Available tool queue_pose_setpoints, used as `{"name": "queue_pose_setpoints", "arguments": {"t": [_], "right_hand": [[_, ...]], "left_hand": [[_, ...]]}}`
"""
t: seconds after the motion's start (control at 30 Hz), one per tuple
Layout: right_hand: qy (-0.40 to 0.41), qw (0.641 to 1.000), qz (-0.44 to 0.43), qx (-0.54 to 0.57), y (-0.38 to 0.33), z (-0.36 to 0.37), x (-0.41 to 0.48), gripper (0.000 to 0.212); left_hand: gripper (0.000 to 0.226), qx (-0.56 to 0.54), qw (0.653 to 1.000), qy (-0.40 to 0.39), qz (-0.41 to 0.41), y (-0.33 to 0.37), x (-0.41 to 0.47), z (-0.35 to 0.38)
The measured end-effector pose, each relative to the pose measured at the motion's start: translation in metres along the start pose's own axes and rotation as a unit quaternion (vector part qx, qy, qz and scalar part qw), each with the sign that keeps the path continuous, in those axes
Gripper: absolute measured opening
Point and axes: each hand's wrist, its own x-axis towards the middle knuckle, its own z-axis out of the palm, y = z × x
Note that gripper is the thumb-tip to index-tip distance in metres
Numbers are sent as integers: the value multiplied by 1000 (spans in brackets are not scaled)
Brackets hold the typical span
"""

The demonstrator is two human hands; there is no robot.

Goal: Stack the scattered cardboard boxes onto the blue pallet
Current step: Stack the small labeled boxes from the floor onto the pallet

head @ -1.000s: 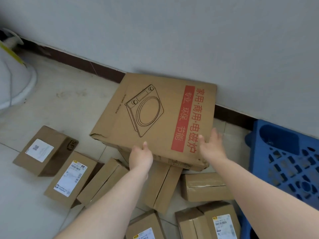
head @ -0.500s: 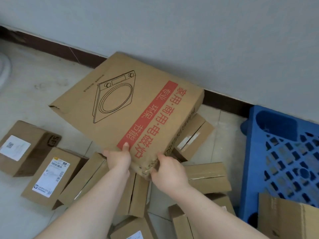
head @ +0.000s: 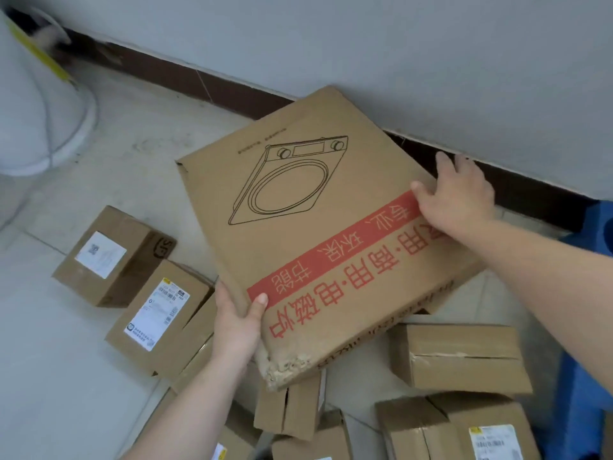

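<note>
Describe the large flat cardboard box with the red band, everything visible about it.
The flat box is brown corrugated cardboard, wide and thin, printed with a line-drawn cooktop and a red band of Chinese characters. Its near corner is crushed and frayed. It is held tilted above smaller boxes: the left hand grips its left edge, the right hand its far edge.

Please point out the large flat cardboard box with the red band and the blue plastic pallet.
large flat cardboard box with the red band (head: 315,234): head view, middle of its printed top face.
blue plastic pallet (head: 580,426): head view, bare side wall near the picture's right edge.
</note>
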Motion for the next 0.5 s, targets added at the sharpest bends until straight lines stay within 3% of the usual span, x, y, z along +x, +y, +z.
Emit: {"name": "queue_pose_setpoints", "arguments": {"t": [0.13,0.27,0.5], "right_hand": [[-89,992,21,90,3,15,-4,61],[-56,995,-1,81,2,25,-20,55],[12,997,32,74,5,29,-61,49]], "left_hand": [[77,-34,998,-46,-19,-6,6,-23],[74,-105,991,-81,-23,2,8,-32],[48,-36,999,22,4,1,-2,-38]]}}
